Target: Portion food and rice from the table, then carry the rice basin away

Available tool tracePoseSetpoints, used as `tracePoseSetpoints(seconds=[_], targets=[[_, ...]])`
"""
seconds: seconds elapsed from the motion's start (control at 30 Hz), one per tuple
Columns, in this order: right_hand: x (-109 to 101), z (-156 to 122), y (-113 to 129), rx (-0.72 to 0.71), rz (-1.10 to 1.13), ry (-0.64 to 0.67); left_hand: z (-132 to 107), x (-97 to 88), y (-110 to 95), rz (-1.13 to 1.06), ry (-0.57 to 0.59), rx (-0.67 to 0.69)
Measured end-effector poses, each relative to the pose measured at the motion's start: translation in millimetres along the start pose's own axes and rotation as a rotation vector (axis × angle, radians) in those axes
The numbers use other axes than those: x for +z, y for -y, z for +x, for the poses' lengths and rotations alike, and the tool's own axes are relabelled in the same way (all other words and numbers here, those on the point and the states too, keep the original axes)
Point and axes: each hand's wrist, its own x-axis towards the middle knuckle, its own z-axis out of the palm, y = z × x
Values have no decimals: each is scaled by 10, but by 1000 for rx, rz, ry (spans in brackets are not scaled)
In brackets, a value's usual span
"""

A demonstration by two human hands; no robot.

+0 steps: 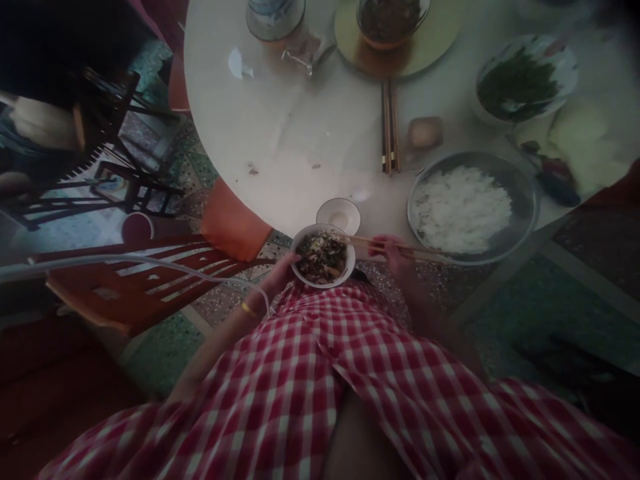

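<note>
My left hand (pixel 284 272) is closed on the left rim of a white bowl (pixel 353 261), just off the table's near edge. Chopped greens and brownish pieces of food (pixel 324 257) fill it. In my right hand (pixel 393 253) is a pair of wooden chopsticks (pixel 363 241), held level, their tips over the food at the bowl's upper right. Right behind the bowl, a small white dish (pixel 339 213) with a dark rim sits at the table edge. A large metal bowl of white rice (pixel 465 212) stands to the right of my right hand.
On the round white table (pixel 280 147) lie more chopsticks (pixel 389 127) and a small brownish block (pixel 425 132). A bowl of greens (pixel 520 83) is at back right, a dark dish (pixel 393 20) at the back. An orange wooden chair (pixel 125 287) and a pale tube (pixel 190 267) are left.
</note>
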Motion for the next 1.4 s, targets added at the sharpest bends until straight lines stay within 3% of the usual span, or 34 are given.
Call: tracePoseSetpoints(seconds=[0.17, 0.33, 0.43, 0.6, 0.73, 0.83, 0.9, 1.13, 1.4], targets=[[297, -209, 216, -34, -122, 142, 2, 32, -7, 2, 12, 16], [544, -139, 210, -370, -407, 257, 32, 11, 43, 56, 52, 30], [475, -58, 150, -448, -481, 234, 22, 5, 68, 63, 39, 48], [296, -64, 186, -403, -444, 118, -21, 18, 70, 73, 55, 68], [451, -68, 275, -347, -426, 176, -11, 12, 70, 44, 53, 62], [622, -18, 277, -370, -463, 297, 7, 8, 71, 6, 39, 66], [651, 19, 246, -393, -479, 297, 3, 16, 65, -5, 28, 74], [394, 35, 141, -436, -550, 210, -85, 135, -1, 7, 27, 130], [314, 52, 138, -475, -541, 143, -83, 155, -27, 17, -33, 115]])
